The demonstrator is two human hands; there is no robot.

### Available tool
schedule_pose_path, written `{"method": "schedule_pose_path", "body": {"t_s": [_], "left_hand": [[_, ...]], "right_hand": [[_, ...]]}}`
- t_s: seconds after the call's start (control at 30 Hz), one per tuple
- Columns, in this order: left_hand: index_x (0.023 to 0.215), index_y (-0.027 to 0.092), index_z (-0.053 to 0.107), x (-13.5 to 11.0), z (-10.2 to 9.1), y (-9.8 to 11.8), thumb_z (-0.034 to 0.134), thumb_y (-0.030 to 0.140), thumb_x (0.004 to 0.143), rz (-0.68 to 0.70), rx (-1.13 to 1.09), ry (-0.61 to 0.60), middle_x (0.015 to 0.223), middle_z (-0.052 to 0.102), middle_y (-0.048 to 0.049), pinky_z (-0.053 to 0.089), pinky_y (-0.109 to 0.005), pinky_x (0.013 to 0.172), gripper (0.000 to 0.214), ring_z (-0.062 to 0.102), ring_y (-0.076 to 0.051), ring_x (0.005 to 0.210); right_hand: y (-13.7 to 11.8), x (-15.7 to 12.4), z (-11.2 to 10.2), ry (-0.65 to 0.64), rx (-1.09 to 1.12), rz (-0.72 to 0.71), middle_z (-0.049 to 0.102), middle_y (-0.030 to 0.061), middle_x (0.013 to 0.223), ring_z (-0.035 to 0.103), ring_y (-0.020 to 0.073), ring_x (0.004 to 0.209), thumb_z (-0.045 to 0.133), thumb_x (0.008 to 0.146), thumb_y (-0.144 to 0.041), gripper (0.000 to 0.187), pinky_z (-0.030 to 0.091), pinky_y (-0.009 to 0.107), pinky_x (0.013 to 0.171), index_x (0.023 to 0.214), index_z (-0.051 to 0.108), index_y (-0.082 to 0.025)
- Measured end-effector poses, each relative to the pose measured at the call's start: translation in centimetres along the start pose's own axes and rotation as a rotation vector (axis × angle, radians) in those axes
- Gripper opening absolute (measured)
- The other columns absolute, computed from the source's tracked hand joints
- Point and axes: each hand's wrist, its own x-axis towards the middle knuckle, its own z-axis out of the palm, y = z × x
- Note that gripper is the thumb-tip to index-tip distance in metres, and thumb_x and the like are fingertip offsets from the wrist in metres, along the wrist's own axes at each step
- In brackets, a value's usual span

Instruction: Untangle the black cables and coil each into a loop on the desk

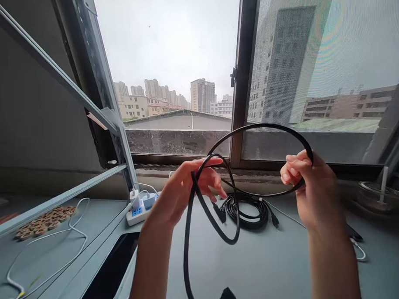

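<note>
Head view. A window (184,80) with a dark frame and, on its right pane, a fine mesh screen fills the background, giving onto pale high-rise blocks under a flat grey sky. Below it runs a smooth, matt grey surface (272,269). Above this surface both hands hold a black cable (264,127), round in section and rubbery in finish, raised in a wide arc between them. The left hand (187,185) is closed on the cable where it crosses itself into a hanging loop; one strand drops from there to an angular black plug (227,296) at the lower edge. The right hand (305,185) is curled into a narrow pinch on the other end of the arc. Behind the loop, resting on the surface, lies a coiled black cable (249,209) wound into a flat ring. At left lie a glossy dark phone (108,274) face up, a white power strip (139,208) with blue-faced sockets and chargers, a thin white cord (58,241) in loose curves, and a cluster of small round brown pieces (41,221).
</note>
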Motion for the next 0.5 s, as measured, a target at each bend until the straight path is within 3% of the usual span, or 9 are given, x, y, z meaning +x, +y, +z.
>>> {"method": "schedule_pose_path", "body": {"t_s": [0.1,0.17,0.4,0.5], "left_hand": [[0.102,0.013,0.067,0.6,0.5,-0.3,0.040,0.039,0.089,0.002,0.047,0.064,0.071,0.064,-0.0047,0.046,-0.025,0.060,0.040,0.064,-0.018,0.070],[0.100,0.014,0.068,0.9,0.7,-0.6,0.041,0.045,0.088,-0.030,0.068,0.061,0.073,0.065,-0.0048,0.046,-0.024,0.060,0.043,0.064,-0.017,0.071],[0.087,0.014,0.071,1.4,2.1,-1.6,0.046,0.055,0.084,-0.037,0.198,0.066,0.072,0.066,-0.0047,0.046,-0.024,0.065,0.049,0.060,-0.014,0.066],[0.088,0.015,0.071,1.4,2.6,-1.9,0.051,0.051,0.083,-0.058,0.190,0.067,0.072,0.065,-0.0032,0.045,-0.023,0.064,0.041,0.059,-0.013,0.063]], "right_hand": [[0.4,0.1,-0.3,-0.008,-0.067,-0.044,0.034,-0.0068,0.050,0.040,0.0058,0.048,0.065,0.074,-0.026,0.038,0.035,0.020,0.049,0.053,0.035,-0.019],[0.4,0.0,-0.4,-0.080,-0.110,-0.066,0.036,-0.0059,0.048,0.040,0.0071,0.048,0.064,0.077,-0.032,0.039,0.034,0.021,0.047,0.051,0.037,-0.020],[-0.6,-2.4,1.1,-0.713,-0.389,-0.102,0.053,-0.0026,0.058,0.046,0.0075,0.054,0.064,0.079,-0.035,0.031,0.038,0.021,0.051,0.056,0.053,-0.018],[-0.7,-3.0,1.6,-0.909,-0.450,-0.128,0.058,-0.0005,0.062,0.049,0.0085,0.059,0.061,0.082,-0.037,0.029,0.040,0.021,0.054,0.062,0.062,-0.016]]}}
